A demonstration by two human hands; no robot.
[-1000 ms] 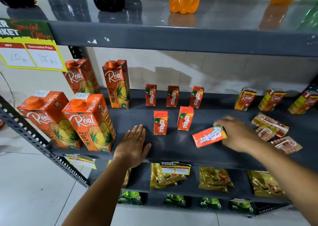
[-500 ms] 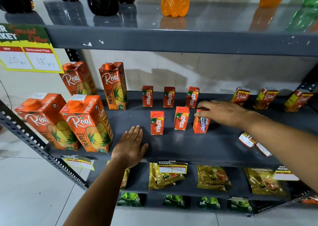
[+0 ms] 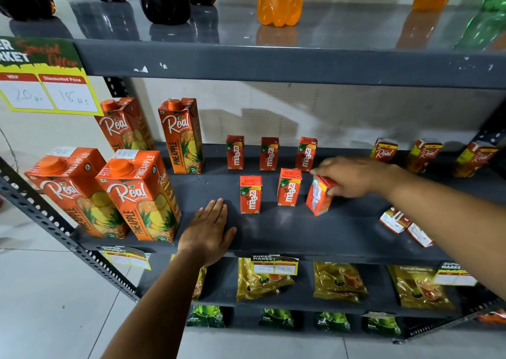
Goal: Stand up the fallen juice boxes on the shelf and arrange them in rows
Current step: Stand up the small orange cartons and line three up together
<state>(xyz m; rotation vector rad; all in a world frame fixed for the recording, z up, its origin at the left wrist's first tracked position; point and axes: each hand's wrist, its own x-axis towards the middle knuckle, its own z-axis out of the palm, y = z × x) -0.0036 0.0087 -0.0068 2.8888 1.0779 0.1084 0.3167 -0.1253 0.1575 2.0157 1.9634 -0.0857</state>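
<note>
Gripping the third small Maaza box [image 3: 319, 195] from its right side, the right hand [image 3: 356, 176] has thumb low on the carton and fingers reaching over its top, clamped on it. From the head view, this box stands on the shelf [image 3: 287, 230] just right of the second front-row box [image 3: 289, 186], but tilted, its top leaning right toward the palm and its long axis off vertical. It looks not yet seated square, so the coming move probably turns on tipping the top left until the base sits flat, in line with the first front-row box [image 3: 250, 194].

Left hand [image 3: 208, 230] lies flat and open on the shelf, well left of the held box, gripping nothing.

Fallen cartons [image 3: 405, 226] lie on their sides further right of the held box, under the right forearm, so the right hand is clearly the nearer one for them. Three small Real boxes [image 3: 423, 154] stand behind them at the back
</note>
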